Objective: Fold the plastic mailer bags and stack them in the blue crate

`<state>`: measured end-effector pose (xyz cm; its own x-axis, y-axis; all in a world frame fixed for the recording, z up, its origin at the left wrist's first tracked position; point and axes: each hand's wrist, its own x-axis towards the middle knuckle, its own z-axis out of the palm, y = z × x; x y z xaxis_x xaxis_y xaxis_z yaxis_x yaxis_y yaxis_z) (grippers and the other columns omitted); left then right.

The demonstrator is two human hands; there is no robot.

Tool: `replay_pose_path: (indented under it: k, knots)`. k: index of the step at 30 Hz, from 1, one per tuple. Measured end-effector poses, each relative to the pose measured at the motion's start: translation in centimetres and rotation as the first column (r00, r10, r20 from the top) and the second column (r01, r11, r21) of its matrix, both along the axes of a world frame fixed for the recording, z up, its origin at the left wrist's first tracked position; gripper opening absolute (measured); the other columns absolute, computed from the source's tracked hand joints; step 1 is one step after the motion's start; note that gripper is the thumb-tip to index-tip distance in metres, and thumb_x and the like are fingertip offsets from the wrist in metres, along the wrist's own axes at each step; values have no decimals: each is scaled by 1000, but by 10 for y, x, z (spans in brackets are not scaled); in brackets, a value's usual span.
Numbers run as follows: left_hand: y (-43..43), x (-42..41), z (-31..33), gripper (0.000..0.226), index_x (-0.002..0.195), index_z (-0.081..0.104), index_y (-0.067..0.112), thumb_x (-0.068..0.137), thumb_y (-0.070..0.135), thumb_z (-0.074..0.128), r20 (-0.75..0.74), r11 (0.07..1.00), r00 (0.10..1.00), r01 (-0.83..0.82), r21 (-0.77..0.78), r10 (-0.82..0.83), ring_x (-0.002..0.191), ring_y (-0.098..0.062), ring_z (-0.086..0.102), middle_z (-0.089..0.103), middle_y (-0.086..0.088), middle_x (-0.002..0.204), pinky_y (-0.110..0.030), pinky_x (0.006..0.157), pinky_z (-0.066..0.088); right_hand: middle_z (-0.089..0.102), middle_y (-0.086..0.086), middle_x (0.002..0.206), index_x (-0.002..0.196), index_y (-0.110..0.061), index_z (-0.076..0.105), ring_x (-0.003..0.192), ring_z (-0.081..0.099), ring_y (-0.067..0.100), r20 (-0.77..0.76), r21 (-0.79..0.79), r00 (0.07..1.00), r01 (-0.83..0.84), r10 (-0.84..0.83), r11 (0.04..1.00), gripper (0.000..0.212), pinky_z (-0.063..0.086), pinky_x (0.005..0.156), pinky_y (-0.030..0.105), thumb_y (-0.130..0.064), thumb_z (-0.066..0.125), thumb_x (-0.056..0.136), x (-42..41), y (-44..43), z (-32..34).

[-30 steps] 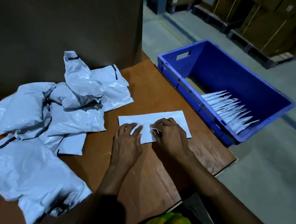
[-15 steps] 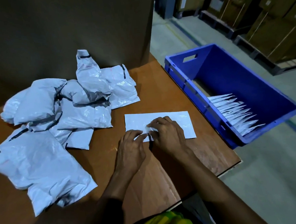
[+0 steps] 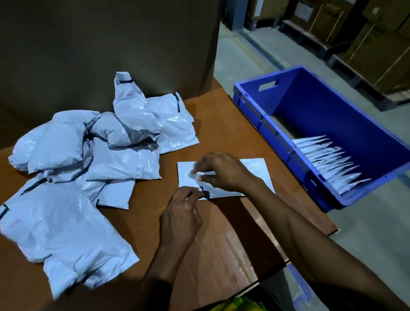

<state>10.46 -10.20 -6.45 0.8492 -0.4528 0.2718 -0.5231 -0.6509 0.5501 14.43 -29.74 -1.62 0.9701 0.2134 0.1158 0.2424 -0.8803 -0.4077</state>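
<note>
Right now I am mid-fold on one bag, working at the near part of the table (image 3: 220,246). My left hand (image 3: 181,213) has its fingers curled, pinching the near edge of the mailer bag (image 3: 253,173) to pin it down. Just beyond it, my right hand (image 3: 224,171) pinches a small raised bit of the same bag between thumb and fingers; whether that is a flap or a strip, I cannot tell. The bag itself lies flat on the wood, a narrow rectangle. I judge the next move needs the raised part carried over and pressed flat without the slick plastic sliding. Further left, the unfolded pile (image 3: 117,159) lies crumpled. Far right, beside the table, the blue crate (image 3: 329,112) holds a row of folded bags (image 3: 330,163).
</note>
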Motion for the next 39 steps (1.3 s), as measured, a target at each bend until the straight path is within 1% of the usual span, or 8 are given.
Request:
replay_pose_path:
  k: [7,11,15,21,28,32,36,39]
  knots:
    - [-1,3,5,45,104,79,14,70,-13,70,13,1000,1000,14,27,-15,102,-25,67,70,-4,106,-31,77,56,68,3,134,130,-23,74,123,56,25,-20,56,998,-55,56,997,40,51,96,40,-4,67,96,-4,4,-17]
    - [-21,25,14,48,119,72,8,77,-14,65,79,999,996,41,-12,-40,112,-28,60,67,-11,119,-37,89,53,71,3,123,124,-17,77,118,59,22,46,281,958,260,-283,924,35,54,95,40,-2,69,93,-36,-6,-20]
    - [-38,37,3,56,125,69,11,71,-6,71,56,980,991,108,168,-118,119,-35,60,66,-10,127,-46,95,52,71,-5,115,113,-23,80,111,60,15,120,333,859,437,-497,836,24,54,91,40,-11,72,93,-72,-7,-34]
    - [-40,41,9,55,126,70,10,75,-7,70,14,974,994,100,201,-105,118,-33,56,65,-8,129,-46,91,52,67,-13,124,111,-34,77,120,56,12,148,157,802,559,-579,814,24,42,92,32,-22,68,93,-94,10,-43]
    - [-67,36,11,65,134,64,18,77,-13,62,-93,982,984,158,101,-149,124,-24,47,56,1,136,-36,95,41,71,-7,127,121,-25,78,125,54,13,127,230,811,536,-571,812,28,51,99,32,-18,64,98,-103,9,-51]
    - [-66,47,7,56,129,68,22,85,-11,61,-170,986,976,151,63,-138,126,-24,44,58,3,136,-37,99,41,77,1,116,111,-17,82,115,63,19,202,333,721,586,-662,739,35,55,95,34,-24,53,93,-94,0,-37]
    - [-73,51,21,52,124,72,19,82,-10,62,-167,984,975,162,69,-149,125,-25,49,62,2,127,-43,98,47,74,-3,118,111,-30,80,114,65,19,269,113,715,642,-645,758,24,34,95,27,-32,72,89,-78,-15,-38]
    - [-78,32,28,43,129,67,26,92,5,62,-95,986,993,88,144,-74,127,-22,46,59,8,136,-40,97,39,68,-12,127,121,-39,75,124,57,13,216,79,731,648,-647,758,27,36,101,32,-42,66,95,-84,-17,-54]
